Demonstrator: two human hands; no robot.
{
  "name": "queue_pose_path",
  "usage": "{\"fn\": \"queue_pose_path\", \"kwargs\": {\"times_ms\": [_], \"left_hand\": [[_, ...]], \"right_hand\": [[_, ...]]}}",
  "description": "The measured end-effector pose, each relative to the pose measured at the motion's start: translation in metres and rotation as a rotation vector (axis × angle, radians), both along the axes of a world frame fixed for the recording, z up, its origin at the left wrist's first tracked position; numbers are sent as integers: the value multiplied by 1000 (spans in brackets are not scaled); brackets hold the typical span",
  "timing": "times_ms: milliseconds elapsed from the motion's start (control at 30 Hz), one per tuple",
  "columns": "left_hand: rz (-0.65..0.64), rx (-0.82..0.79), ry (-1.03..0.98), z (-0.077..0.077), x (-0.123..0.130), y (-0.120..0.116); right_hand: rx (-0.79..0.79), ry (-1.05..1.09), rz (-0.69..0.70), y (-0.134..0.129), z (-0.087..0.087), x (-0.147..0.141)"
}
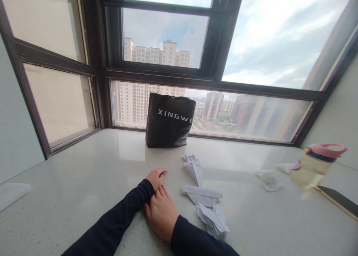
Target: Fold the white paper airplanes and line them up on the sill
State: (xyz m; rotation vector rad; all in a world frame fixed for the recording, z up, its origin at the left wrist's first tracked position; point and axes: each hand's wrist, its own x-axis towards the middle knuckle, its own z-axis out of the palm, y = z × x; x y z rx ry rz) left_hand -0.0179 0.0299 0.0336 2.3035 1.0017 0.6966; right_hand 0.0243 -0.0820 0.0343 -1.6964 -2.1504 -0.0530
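My left hand [156, 177] rests on the white speckled sill, its fingers stretched to the right and nothing visible in them. Against its wrist and dark cuff lies my right hand [162, 213], back up, with its fingers loosely extended and part of its thumb side hidden by the left sleeve. Just right of the hands are folded white papers: a pointed bundle [193, 169], a wide folded piece [201, 195] and a stacked bundle [213, 219] nearest the right sleeve.
A black bag [170, 121] with white letters stands by the window. On the right are crumpled tissue [270, 180], a clear bottle [311, 170] with a pink lid and a dark flat device [339, 200]. A white item [13, 194] lies at the left edge.
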Motion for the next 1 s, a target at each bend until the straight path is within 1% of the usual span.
{"fn": "queue_pose_path", "kwargs": {"times_ms": [1000], "left_hand": [[-5, -6, -8, -1, -1, 0]], "right_hand": [[5, -18, 0, 0, 1, 0]]}}
